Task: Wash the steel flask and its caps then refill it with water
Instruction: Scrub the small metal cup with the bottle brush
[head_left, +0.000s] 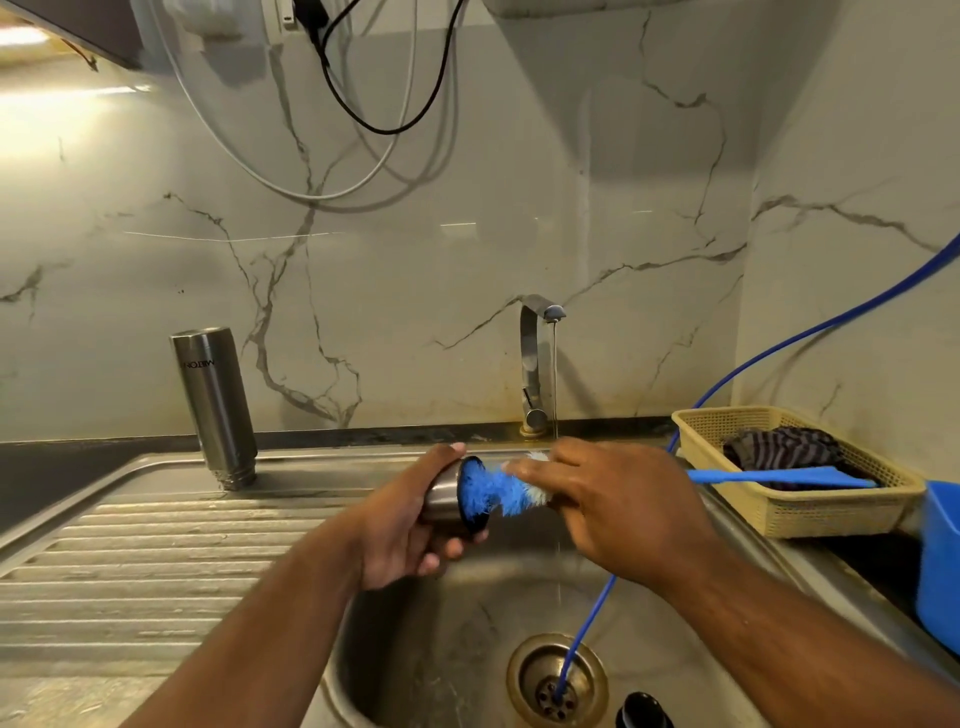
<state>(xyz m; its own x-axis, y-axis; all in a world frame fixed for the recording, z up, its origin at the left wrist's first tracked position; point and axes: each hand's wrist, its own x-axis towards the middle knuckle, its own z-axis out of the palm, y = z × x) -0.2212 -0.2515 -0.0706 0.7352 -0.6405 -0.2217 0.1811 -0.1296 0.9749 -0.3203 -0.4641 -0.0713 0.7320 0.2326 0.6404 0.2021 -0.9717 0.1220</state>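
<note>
- Over the sink (441, 649), the left hand (410, 525) grips a steel cap (441, 501) held on its side, mouth facing right.
- The right hand (618, 509) is closed round a blue brush (493, 491), bristles pushed into the cap's mouth.
- The steel flask (215, 405) stands upside down on the draining board (156, 545), well apart to the left.
- The tap (535, 364) runs a thin stream just behind the hands.
- Step in hand: scrubbing a cap. The next move probably calls for rinsing it under that stream, with a firm hold on wet steel.
</note>
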